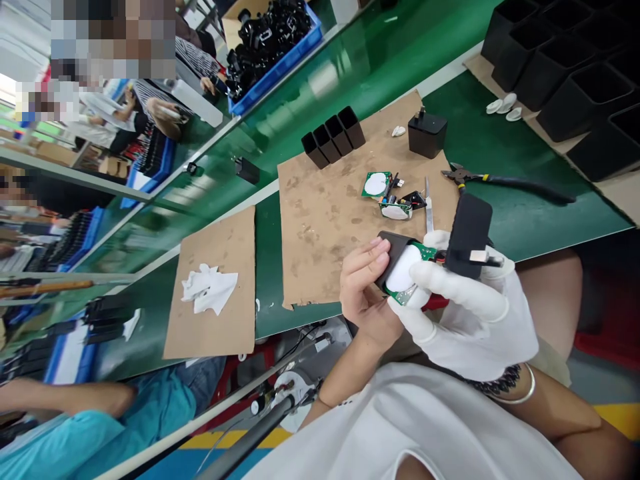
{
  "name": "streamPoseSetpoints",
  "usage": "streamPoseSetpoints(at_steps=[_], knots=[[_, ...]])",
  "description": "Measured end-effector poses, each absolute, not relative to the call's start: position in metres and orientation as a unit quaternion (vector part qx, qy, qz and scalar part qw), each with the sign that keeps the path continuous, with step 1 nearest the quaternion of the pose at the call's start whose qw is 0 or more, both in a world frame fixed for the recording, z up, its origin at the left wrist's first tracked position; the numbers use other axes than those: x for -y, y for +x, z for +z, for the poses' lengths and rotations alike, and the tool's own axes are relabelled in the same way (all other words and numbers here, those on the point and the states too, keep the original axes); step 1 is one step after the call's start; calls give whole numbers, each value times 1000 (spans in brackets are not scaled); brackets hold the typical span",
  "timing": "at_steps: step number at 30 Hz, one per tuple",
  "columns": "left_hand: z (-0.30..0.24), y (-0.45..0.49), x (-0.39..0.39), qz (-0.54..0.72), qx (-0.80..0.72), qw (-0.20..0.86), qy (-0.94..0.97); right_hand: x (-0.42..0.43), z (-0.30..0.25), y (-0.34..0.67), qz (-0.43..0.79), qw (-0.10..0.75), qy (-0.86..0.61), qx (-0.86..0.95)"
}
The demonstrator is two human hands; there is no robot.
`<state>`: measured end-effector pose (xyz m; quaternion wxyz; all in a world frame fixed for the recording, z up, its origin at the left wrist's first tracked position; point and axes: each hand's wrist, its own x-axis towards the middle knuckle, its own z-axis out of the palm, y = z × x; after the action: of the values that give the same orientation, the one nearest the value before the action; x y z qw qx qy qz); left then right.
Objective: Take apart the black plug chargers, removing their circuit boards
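Observation:
My bare left hand [367,293] is closed around a black plastic housing [393,250], tilted above the cardboard. My right hand [470,327], in a white glove with finger cots, grips a green circuit board [401,295] with a round white pad [406,268] on it. Part of the board sits inside the housing's open end. A black plug cover [469,233] with metal pins hangs by wires at the board's outer end, against the gloved fingers. Beyond my hands, a second circuit board assembly [385,197] with white pads lies on the cardboard mat [325,233].
Cutting pliers [463,175] and a thin metal tool [429,210] lie close by. Behind them are a black plug adapter [427,135] and several empty housings [333,138]. Large black bins [595,87] stand right. A co-worker's turquoise sleeve [100,433] is at left.

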<state>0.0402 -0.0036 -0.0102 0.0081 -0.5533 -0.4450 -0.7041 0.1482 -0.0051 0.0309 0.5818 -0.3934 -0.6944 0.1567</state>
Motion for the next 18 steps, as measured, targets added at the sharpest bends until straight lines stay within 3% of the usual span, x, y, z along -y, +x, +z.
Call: streamPoseSetpoints(at_steps=[3, 6, 13, 18], knots=[[-13, 39, 4, -705, 452, -15, -546, 1, 30, 147, 150, 551, -410, 712], [-16, 37, 4, -705, 493, -86, -503, -7, 26, 148, 227, 480, -381, 757], [-16, 4, 21, -552, 496, -478, -470, -25, 7, 150, 394, 434, -350, 731], [-16, -19, 30, -500, 476, -605, -397, -18, 28, 156, 405, 368, -346, 762]])
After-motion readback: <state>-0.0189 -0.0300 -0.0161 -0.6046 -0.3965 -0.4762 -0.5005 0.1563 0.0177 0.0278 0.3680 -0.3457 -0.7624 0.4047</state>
